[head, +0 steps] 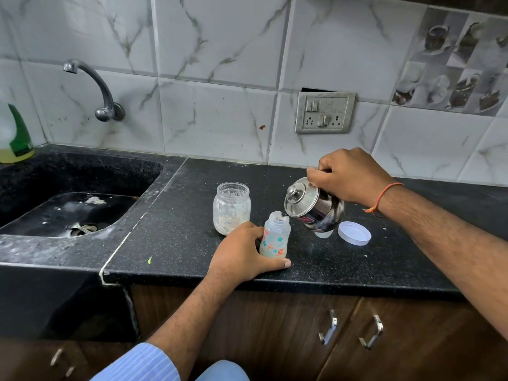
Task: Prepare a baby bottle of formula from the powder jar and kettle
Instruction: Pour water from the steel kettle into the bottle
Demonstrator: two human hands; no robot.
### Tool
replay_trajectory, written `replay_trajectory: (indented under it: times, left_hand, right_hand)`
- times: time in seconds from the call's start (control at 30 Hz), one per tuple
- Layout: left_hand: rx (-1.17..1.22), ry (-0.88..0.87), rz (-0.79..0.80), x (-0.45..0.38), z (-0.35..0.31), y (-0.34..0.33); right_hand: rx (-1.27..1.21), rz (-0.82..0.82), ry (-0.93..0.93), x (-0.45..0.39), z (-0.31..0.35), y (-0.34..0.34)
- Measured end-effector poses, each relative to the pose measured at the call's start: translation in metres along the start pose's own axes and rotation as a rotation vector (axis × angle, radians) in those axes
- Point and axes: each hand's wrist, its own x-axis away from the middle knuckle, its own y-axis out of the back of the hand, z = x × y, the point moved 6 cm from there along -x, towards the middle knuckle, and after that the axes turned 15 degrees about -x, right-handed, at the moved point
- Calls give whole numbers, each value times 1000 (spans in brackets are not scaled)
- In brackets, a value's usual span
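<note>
A small clear baby bottle [275, 237] with coloured prints stands uncapped on the black counter [170, 243]. My left hand [242, 254] grips it from the left side. My right hand [349, 177] holds a small steel kettle [313, 206] by its handle, tilted left so its spout rests over the bottle's mouth. The open glass powder jar [231, 208], with white powder at the bottom, stands just behind my left hand. A white jar lid [354, 233] lies flat to the right of the kettle. A small clear cap [324, 234] sits partly hidden under the kettle.
A black sink [68, 204] lies to the left with a wall tap [99, 89] above it and a green-topped soap bottle [16, 138] at its far corner. A switch and socket plate [324, 112] sits on the tiled wall. Cabinet doors with metal handles [371, 332] are below the counter.
</note>
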Motion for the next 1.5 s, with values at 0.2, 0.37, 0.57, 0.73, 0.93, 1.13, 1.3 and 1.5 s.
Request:
replay_trajectory:
  times: [0.2, 0.37, 0.57, 0.73, 0.93, 1.13, 1.3, 1.5]
  left_hand:
    - [-8, -7, -6, -1, 0, 0]
    - [-3, -10, -8, -1, 0, 0]
    - [2, -11, -10, 0, 0, 0]
    - [-4, -9, -10, -1, 0, 0]
    - [-12, -5, -18, 0, -1, 1]
    - [-7, -3, -15, 1, -2, 2]
    - [-8, 5, -7, 0, 0, 0]
    - [-6, 3, -8, 0, 0, 0]
  right_hand:
    - [3, 16, -6, 0, 1, 0]
    - [10, 12, -9, 0, 1, 0]
    - [9, 19, -15, 0, 3, 0]
    - [10, 24, -12, 1, 5, 1]
    - [15, 19, -17, 0, 4, 0]
    - [12, 23, -20, 1, 3, 1]
    - [11, 22, -15, 1, 4, 1]
    - [24, 25, -3, 2, 6, 1]
